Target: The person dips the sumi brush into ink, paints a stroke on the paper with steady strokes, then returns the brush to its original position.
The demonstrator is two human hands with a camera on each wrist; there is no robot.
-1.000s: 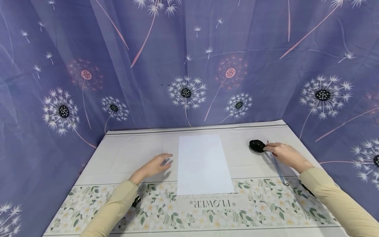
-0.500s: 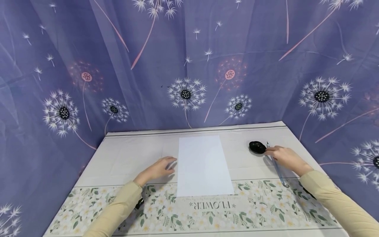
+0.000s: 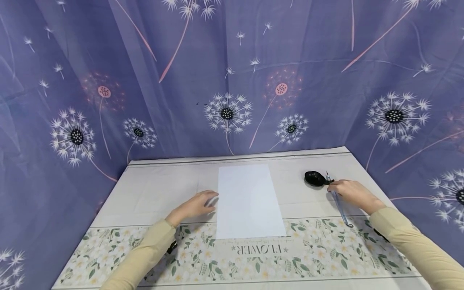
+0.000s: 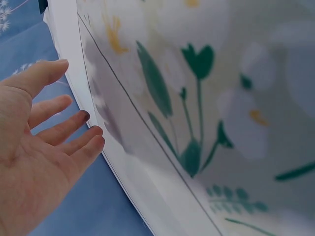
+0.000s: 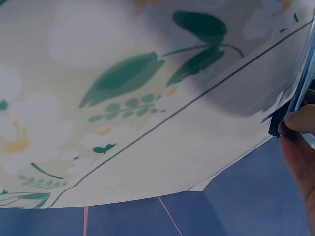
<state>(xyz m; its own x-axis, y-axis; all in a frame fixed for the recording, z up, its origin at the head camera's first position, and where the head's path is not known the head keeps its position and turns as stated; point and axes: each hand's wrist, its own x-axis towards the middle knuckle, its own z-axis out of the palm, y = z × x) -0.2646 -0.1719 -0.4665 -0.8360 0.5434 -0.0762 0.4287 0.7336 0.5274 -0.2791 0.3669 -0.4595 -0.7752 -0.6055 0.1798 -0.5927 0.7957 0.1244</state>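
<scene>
My left hand (image 3: pixel 195 206) is beside the left edge of a white sheet of paper (image 3: pixel 250 201), its fingers apart and holding nothing. In the left wrist view, that hand (image 4: pixel 49 132) shows a bare palm and loosely bent fingers. Over on the right, my right hand (image 3: pixel 353 193) pinches at the shaft of a slim writing brush (image 3: pixel 340 207), which has a blue handle, a dark pointed tip and a small loop at its end. Against it lies a black, shiny, spoon-shaped dish (image 3: pixel 314 178), its short handle right at the fingertips. The right wrist view catches only the thumb and fingertips (image 5: pixel 298 132).
A white tablecloth (image 3: pixel 163 177) with a floral band and the printed word FLOWER (image 3: pixel 259 249) covers the table. Behind and on both sides hangs a blue-purple curtain (image 3: pixel 181 121) with dandelions. The paper lies flat in the middle.
My right fingers have shifted slightly right, off the black dish's handle and onto the brush, baring the brush tip. The left hand has moved right, up to the paper's edge.
</scene>
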